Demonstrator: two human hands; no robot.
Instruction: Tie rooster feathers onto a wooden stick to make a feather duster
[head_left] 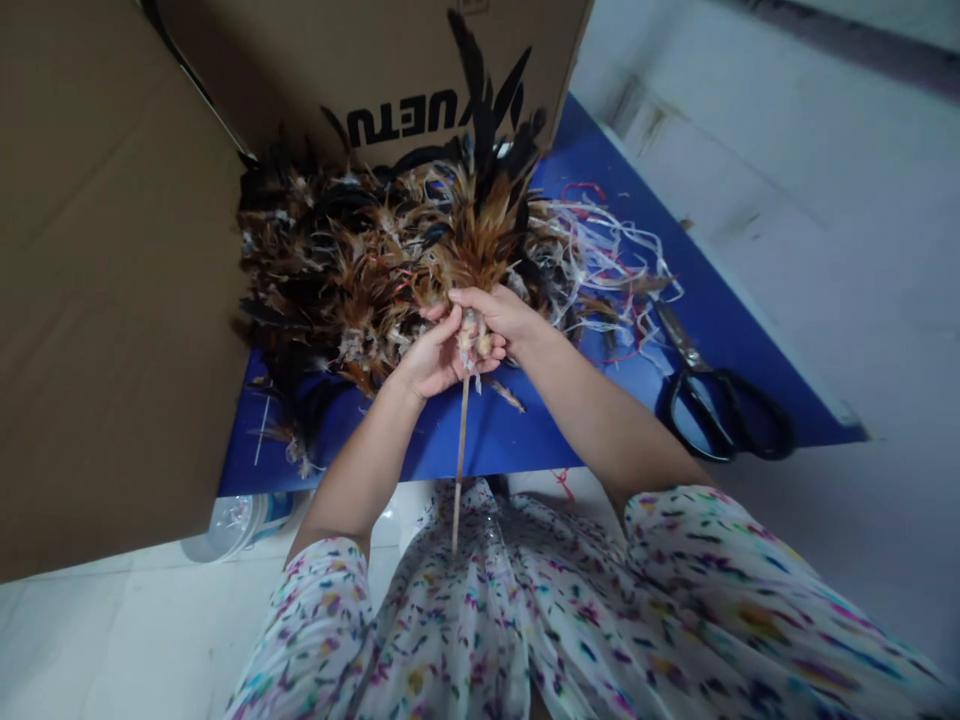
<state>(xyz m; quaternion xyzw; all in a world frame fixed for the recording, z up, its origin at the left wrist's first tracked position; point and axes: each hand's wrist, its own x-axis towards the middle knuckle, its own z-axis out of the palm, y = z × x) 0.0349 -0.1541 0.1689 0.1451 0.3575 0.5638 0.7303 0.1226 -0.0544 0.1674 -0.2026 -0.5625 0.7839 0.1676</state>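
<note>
Both my hands meet over a blue mat, closed around the base of a bundle of brown and black feathers that fans upward. My left hand cups the quill ends from below. My right hand wraps over them from the top. A thin wooden stick runs from the quill ends down toward my lap. Behind the hands lies a large heap of loose brown and black feathers.
A blue mat carries black-handled scissors at the right and a tangle of white and red strings. Cardboard box walls stand at the left and behind. A clear plastic container sits on the white floor below the mat.
</note>
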